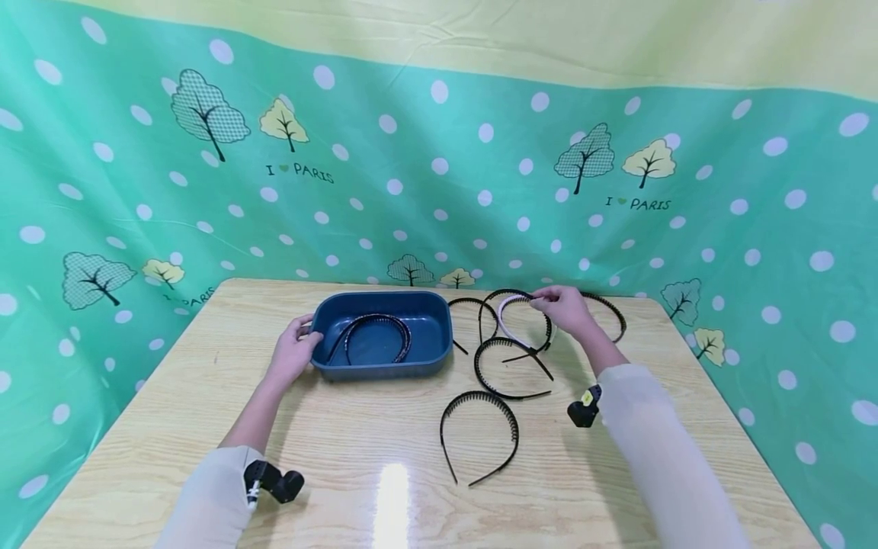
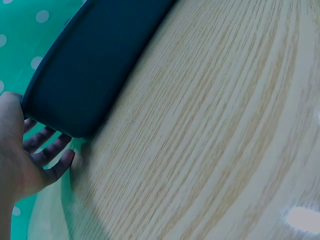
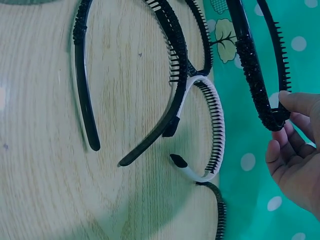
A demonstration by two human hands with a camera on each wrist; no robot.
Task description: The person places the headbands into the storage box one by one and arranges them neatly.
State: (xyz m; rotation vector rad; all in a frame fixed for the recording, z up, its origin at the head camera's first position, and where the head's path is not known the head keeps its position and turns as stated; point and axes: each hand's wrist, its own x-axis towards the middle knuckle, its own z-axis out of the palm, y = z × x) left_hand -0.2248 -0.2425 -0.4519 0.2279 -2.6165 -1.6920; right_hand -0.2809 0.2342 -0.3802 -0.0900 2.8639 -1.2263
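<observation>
L hand point(image 1: 296, 349) curls on blue bin point(image 1: 387, 372), thumb over rim; dark bands point(image 1: 406, 334) inside, right of those fingers. R hand point(image 1: 565, 309) pinches black headband point(image 3: 252, 75) b/w thumb & fingertips; white headband point(image 3: 216, 125) left of them.

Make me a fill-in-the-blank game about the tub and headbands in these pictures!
1. The tub gripped by the left hand is coloured ____.
2. The headband pinched by the right hand is coloured ____.
3. In the head view, the loose headbands on the table lie on the tub's ____ side.
4. The printed cloth names the city ____.

Missing words: blue; black; right; Paris.
</observation>
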